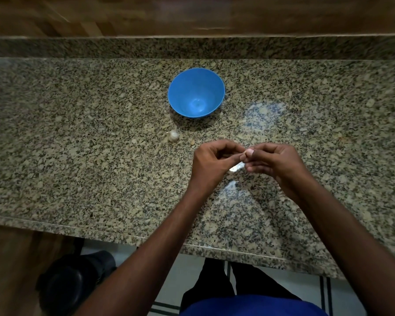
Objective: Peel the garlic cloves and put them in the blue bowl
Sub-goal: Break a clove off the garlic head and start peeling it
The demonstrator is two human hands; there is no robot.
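Note:
A blue bowl (pixel 196 92) stands on the granite counter (pixel 78 156), and nothing shows inside it. A piece of a garlic bulb (pixel 173 135) lies in front of the bowl, a little to its left. My left hand (pixel 211 164) and my right hand (pixel 276 164) meet above the counter and pinch a small garlic clove (pixel 246 152) between their fingertips. The fingers hide most of the clove. A pale scrap of garlic skin (pixel 237 167) hangs or lies just below the fingertips.
More bits of skin lie on the counter (pixel 231 184) below my hands, and a small fragment (pixel 191 141) sits beside the bulb piece. A wooden wall panel (pixel 192 14) runs behind the counter. A dark stool (pixel 75 281) stands below the front edge.

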